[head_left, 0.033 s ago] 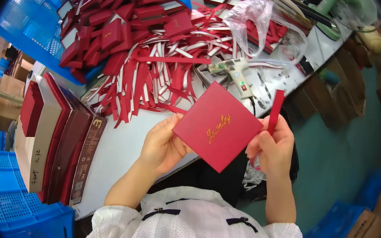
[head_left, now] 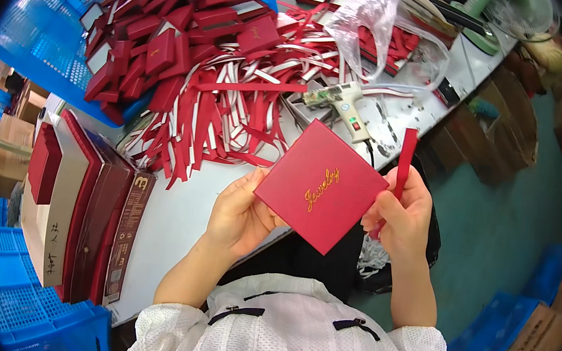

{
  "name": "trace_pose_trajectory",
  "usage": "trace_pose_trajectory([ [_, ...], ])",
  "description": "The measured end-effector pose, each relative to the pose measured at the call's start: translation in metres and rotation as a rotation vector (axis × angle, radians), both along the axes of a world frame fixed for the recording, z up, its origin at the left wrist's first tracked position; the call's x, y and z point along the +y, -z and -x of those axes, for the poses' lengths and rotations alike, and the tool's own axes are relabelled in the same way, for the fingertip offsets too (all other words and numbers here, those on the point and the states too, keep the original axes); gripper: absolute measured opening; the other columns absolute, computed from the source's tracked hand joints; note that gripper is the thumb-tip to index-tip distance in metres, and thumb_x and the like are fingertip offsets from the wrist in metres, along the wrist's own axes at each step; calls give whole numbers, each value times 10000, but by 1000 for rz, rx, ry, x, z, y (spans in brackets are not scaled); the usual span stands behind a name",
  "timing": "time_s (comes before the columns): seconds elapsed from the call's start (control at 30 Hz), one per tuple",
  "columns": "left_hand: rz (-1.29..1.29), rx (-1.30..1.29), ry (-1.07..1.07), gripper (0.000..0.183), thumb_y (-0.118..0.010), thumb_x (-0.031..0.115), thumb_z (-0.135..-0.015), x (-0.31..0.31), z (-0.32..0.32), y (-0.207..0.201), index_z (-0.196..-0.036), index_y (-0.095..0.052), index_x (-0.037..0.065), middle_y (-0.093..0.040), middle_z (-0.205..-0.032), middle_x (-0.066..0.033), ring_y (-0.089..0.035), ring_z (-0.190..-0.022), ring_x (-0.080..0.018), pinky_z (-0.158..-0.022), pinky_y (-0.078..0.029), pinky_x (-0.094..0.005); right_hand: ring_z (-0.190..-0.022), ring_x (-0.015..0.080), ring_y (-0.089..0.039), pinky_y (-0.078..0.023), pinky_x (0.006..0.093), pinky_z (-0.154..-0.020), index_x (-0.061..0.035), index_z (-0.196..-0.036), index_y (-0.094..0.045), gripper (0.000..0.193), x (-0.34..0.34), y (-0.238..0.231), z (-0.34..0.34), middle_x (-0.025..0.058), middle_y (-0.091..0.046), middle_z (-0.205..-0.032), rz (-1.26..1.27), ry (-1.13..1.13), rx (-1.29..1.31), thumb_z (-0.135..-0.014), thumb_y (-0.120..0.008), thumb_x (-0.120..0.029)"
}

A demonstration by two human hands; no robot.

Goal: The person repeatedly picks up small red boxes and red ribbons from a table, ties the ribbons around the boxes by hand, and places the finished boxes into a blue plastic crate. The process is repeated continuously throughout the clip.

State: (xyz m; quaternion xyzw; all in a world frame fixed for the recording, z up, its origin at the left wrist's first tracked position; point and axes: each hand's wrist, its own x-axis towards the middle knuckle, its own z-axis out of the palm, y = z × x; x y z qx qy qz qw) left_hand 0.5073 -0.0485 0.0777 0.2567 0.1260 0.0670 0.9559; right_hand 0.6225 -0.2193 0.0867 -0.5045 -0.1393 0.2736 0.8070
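Observation:
A square red jewelry box or box lid (head_left: 335,188), gold script across its face, is held up in front of me with its corners pointing up, down and sideways. My left hand (head_left: 243,214) grips it by the left corner, fingers tucked behind. My right hand (head_left: 403,214) is closed on a narrow red ribbon (head_left: 405,163), one end of which stands up above the fingers. That hand is also at the box's right corner; I cannot tell how firmly it touches there. The underside of the box is hidden. Just beyond it lies a pale glue gun (head_left: 350,111).
A blue crate (head_left: 29,43) tipped at the far left spills small red boxes (head_left: 194,27). Beside them spread red-and-white ribbon strips (head_left: 221,123). A plastic bag (head_left: 360,28) lies farther back. Stacked cartons and boards (head_left: 99,224) stand left on the white table (head_left: 175,222).
The view has shifted slightly, so the table things sit a little farther left. Both hands keep nearly the same hold, the ribbon barely moving.

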Motion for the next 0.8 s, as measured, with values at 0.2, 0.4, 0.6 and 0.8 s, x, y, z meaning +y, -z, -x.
trace_pose_trajectory([
  [0.2, -520, -237, -281, 432, -548, 251, -780, -45, -14, 24, -1104, -372, 25, -488, -1049, -100, -475, -990, -197, -846, -371, -336, -452, 110, -537, -435, 192, -403, -69, -756, -405, 165, 14, 15, 16, 67, -553, -627, -160, 224, 157, -750, -570, -70],
  [0.4, -504, -264, -397, 299, -375, 199, -872, -53, -30, 16, -1100, -353, 7, -488, -1047, -128, -528, -919, -235, -792, -447, -380, -609, 117, -560, -454, 216, -550, -8, -788, -461, 172, -5, 14, 17, 67, -568, -702, 49, -73, -64, -857, -421, -161],
  [0.6, -309, -263, -247, 308, -254, 225, -900, -48, -34, 6, -1081, -356, -2, -510, -983, -167, -583, -804, -269, -663, -523, -376, -521, 247, -428, -380, 319, -664, -13, -594, -467, 178, -8, -13, 5, 69, -420, -537, 295, -147, -901, -760, -496, -71],
  [0.8, -441, -187, -201, 317, -230, 211, -901, -53, -33, -4, -1117, -304, -9, -496, -999, -203, -575, -821, -300, -673, -520, -389, -515, 240, -442, -385, 361, -724, -16, -581, -468, 180, -10, -18, 7, 68, -425, -527, 411, -115, -921, -744, -515, -75],
])
